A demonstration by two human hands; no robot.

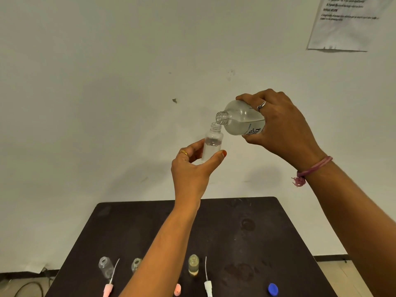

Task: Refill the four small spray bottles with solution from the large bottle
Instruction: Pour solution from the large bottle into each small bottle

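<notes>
We held the large clear plastic bottle with the white printed label [242, 121] tipped nearly on its side, high above the table, its open threaded mouth pointing left and down. That mouth sat just over the neck of a small clear uncapped spray bottle [212, 141], which stood upright in the air with liquid showing below its shoulder. Our right hand [282, 129] was wrapped around the large bottle's base end, a silver ring on one finger and a pink thread band at the wrist. Our left hand [192, 166] pinched the small bottle's lower body between thumb and fingers, a gold ring showing.

Below, on the dark brown table [246, 243], three more small bottles stood uncapped: an empty clear one [106, 266] at left, a second [136, 264] partly hidden behind our left forearm, and a third holding yellowish liquid [193, 265]. Near the front edge lay a pink spray head with its dip tube [109, 286], another pink piece [177, 290] partly cut off by the forearm, a white spray head with tube [207, 284], and a blue cap [273, 289]. A printed paper sheet [342, 24] hung on the white wall, upper right.
</notes>
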